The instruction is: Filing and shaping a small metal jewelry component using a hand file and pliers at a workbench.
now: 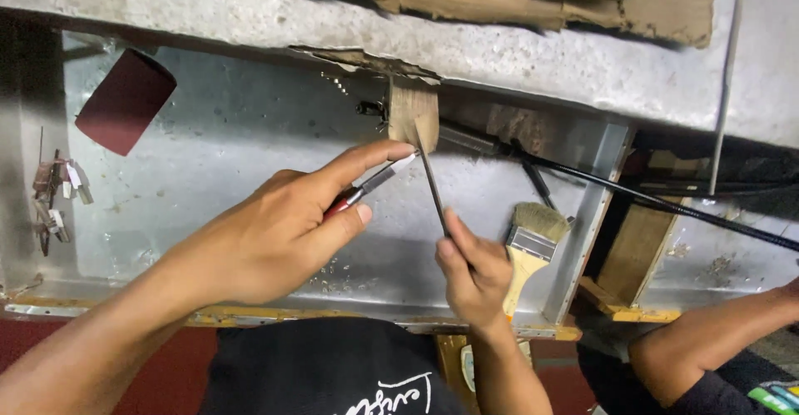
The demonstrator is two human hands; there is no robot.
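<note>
- Grey sheet-metal tray [250, 132] serves as the workbench; a person leans over it with both hands raised above its floor.
- The left hand [275, 232] has its fingers closed round a red-handled knife [374, 182], forefinger stretched along the top, the pale blade tip pointing at a thin dark stick [433, 190].
- The right hand [474, 278] pinches the stick's lower end between thumb and fingertips, holding it nearly upright, just in front of a small wood block [414, 111] at the tray's back wall.
- Blade and stick meet, or very nearly; which, cannot be told.
- Pale shavings [333, 278] lie scattered on the tray below the hands, so some paring looks done; the stick appears slim already, and how much is left cannot be judged.
- A paintbrush [528, 248] lies beside the right hand, untouched; dark-red sandpaper [125, 99] sits far left.
- Another person's arm [707, 340] rests at lower right.
</note>
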